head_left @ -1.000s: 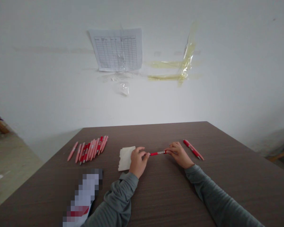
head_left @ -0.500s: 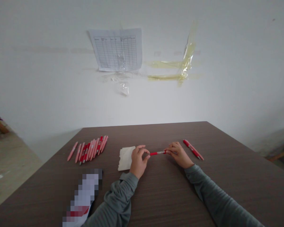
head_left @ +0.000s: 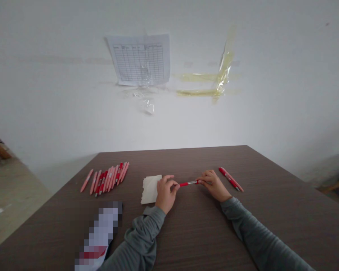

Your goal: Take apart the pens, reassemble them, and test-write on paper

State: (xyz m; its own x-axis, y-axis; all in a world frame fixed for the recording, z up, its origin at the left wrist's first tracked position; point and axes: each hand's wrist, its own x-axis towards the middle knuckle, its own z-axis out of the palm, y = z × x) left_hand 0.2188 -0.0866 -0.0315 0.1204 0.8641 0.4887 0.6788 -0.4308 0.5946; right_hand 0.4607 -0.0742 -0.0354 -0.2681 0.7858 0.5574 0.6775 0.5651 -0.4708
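Note:
Between my two hands a red pen (head_left: 183, 184) is held level above the dark table, with a clear or silvery stretch in its middle. My left hand (head_left: 166, 192) pinches its left end between thumb and fingers. At the right end, my right hand (head_left: 213, 184) grips a short red part. Partly behind my left hand lies a torn piece of white paper (head_left: 150, 190). To the right of my right hand, a red pen (head_left: 227, 177) and a pink pen (head_left: 234, 180) lie side by side.
A row of several pink and red pens (head_left: 109, 178) lies at the left of the table (head_left: 192, 233). Nearer, beside my left sleeve, is a blurred-out whitish object (head_left: 101, 229). On the wall behind hang a printed sheet (head_left: 139, 60) and yellowed tape (head_left: 199, 92).
Almost nothing differs. My left hand has shifted very slightly, and both hands keep their pinch on the pen.

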